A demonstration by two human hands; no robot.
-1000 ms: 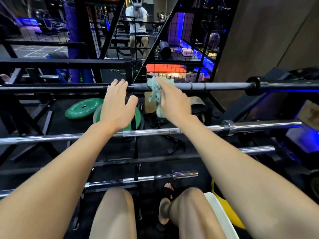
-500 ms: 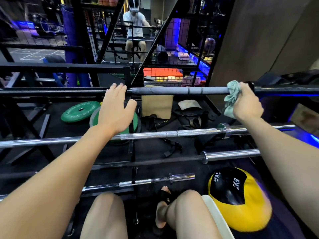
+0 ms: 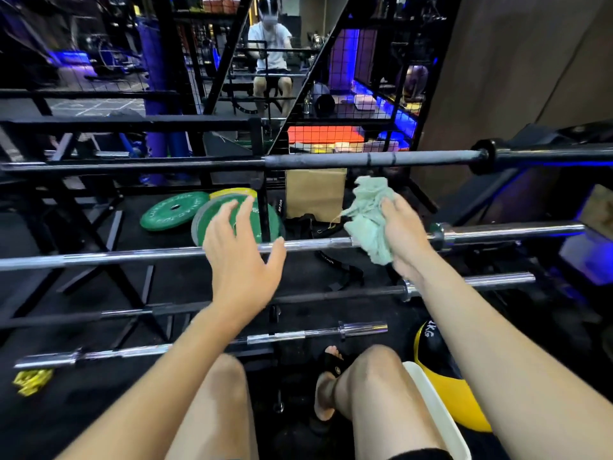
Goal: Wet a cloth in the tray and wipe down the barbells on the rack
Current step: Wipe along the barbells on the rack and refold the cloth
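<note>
Several barbells lie across a black rack. The top one is a dark barbell. Below it runs a chrome barbell, with two more bars lower down. My right hand grips a crumpled pale green cloth right at the chrome barbell, near its collar. My left hand hovers with fingers spread over the same chrome bar, a little left of the cloth. The white tray shows only its rim beside my right knee.
Green weight plates and a brown paper bag lie on the floor behind the bars. A yellow and black medicine ball sits at the lower right. A mirror behind the rack shows a seated person. A wall stands at the right.
My right hand has brought the cloth down from the right end of the top dark barbell to the chrome barbell. My left hand has left the top bar and dropped over the chrome one.
</note>
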